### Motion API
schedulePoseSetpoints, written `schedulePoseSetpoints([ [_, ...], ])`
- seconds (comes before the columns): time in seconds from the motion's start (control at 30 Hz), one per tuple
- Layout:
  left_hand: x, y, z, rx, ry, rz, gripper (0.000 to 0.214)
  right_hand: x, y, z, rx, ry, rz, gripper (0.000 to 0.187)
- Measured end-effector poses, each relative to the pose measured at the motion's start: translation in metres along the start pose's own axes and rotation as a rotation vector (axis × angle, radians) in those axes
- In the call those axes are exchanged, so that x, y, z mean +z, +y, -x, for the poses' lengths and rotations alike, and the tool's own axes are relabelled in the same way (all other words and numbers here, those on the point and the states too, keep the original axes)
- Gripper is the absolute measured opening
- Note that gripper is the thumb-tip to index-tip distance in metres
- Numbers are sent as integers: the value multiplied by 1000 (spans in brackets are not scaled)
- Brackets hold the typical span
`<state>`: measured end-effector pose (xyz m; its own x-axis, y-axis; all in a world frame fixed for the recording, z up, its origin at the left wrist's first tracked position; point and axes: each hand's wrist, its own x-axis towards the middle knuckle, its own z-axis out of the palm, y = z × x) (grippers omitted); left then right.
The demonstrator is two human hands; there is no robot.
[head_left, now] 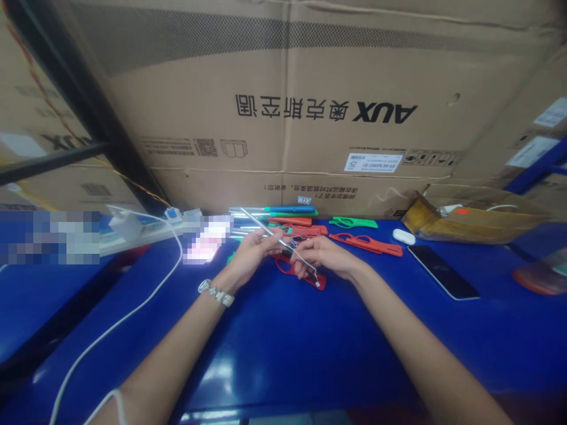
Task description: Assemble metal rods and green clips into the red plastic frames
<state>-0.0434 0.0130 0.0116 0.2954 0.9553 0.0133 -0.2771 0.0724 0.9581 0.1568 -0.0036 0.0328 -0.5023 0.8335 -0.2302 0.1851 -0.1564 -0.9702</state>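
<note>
A thin metal tube (261,223) slants down from upper left to lower right between my hands. My left hand (250,257) is closed with its fingertips pinching the tube near its middle. My right hand (325,255) is closed around the lower end, where a thin wire (308,265) runs out to a small white piece (318,284). Under my right hand lies a red plastic handle shell (286,264), partly hidden. Just beyond my hands are another red shell (312,231) and several metal tubes with coloured handles, one of them blue (303,209).
To the right are a green shell (354,222), a red shell (367,243), a white earbud case (403,237), a dark phone (443,271) and an open carton (478,227). A lit screen (208,239), a power strip (150,227) and a white cable (146,301) lie left. Large cardboard (199,77) stands behind.
</note>
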Motion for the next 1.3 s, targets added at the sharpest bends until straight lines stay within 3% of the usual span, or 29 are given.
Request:
schedulePoseSetpoints([
  [0.13, 4, 2, 1, -25, 40, 28, 23, 1, -2, 0, -31, 45, 27, 16],
  [0.27, 6, 7, 3, -125, 49, 136, 16, -4, 1, 1, -152, 55, 70, 19],
  [0.43, 5, 6, 3, -216, 45, 260, 12, -9, 4, 1, -186, 47, 43, 22],
  [0.63, 6, 4, 1, -157, 93, 320, 10, -9, 3, -1, -214, 99, 33, 32],
  [0.9, 12, 6, 3, -106, 116, 307, 12, -15, 7, -3, -219, 56, -7, 29],
  [1.3, 16, 7, 5, -9, 141, 298, 14, -14, 5, -2, -268, 144, 13, 30],
])
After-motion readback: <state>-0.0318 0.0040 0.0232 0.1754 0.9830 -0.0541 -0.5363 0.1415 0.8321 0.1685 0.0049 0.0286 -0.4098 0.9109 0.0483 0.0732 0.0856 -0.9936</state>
